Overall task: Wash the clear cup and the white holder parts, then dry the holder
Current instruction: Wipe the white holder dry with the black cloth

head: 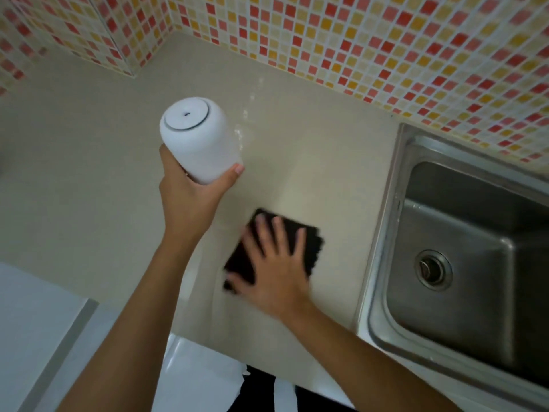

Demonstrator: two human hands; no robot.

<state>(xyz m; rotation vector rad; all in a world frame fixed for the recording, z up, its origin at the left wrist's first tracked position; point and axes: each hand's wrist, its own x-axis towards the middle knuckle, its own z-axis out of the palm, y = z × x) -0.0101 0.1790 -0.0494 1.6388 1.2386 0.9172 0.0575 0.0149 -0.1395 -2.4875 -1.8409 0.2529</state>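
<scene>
The left hand (190, 188) is wrapped around the bottom of the round white plastic holder (198, 138) and lifts it up above the smooth beige counter (89, 179), nearer the back wall than the front edge. The thumb shows on 1 side of it and the fingers curl behind. The holder's flat end, with a thin dark ring and a tiny dark mark, faces up.

The right hand (274, 263) lies flat with its fingers spread on a dark square cloth (300, 248). The cloth sits on the counter, between the front edge and the middle, and close to the left rim of the shiny steel sink (463, 221). The hand is a bit blurry. It hides much of the cloth.

Wet spots shine on the counter (240, 126) just beside the holder. A wall of small red, orange and cream tiles (356, 40) runs along the back edge.
</scene>
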